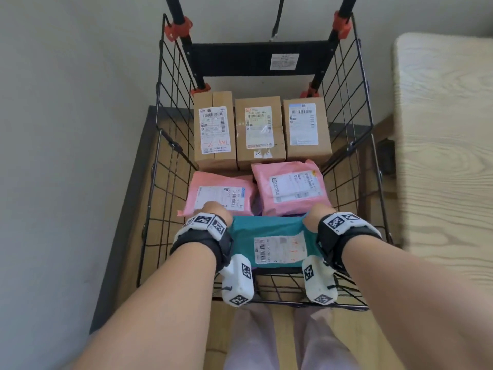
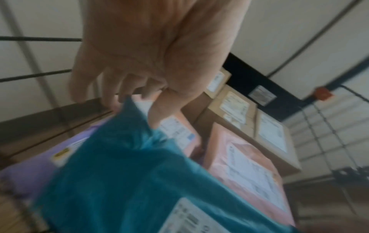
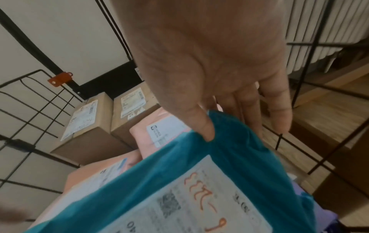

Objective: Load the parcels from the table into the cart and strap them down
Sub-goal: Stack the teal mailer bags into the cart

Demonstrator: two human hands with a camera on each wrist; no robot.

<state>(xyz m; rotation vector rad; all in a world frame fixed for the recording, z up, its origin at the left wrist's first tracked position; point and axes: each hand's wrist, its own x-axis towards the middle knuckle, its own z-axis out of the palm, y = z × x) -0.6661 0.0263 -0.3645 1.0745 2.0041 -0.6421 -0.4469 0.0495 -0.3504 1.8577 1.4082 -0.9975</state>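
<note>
A teal poly-bag parcel (image 1: 269,231) with a white label hangs over the near end of the black wire cart (image 1: 170,145). My left hand (image 1: 216,212) pinches its far left corner (image 2: 129,104), thumb and fingers closed on the plastic. My right hand (image 1: 318,213) pinches the far right corner (image 3: 217,119) between thumb and fingers. Beneath lie a purple parcel (image 2: 30,173) and two pink parcels (image 1: 221,196) (image 1: 290,190). Three brown boxes (image 1: 213,129) (image 1: 260,132) (image 1: 305,129) stand in a row at the cart's far end.
The cart's black handle frame (image 1: 256,58) with orange clamps rises at the back. A black strap (image 1: 278,17) hangs behind it. A light wooden table (image 1: 442,145) stands to the right, a grey wall on the left. The floor is wood.
</note>
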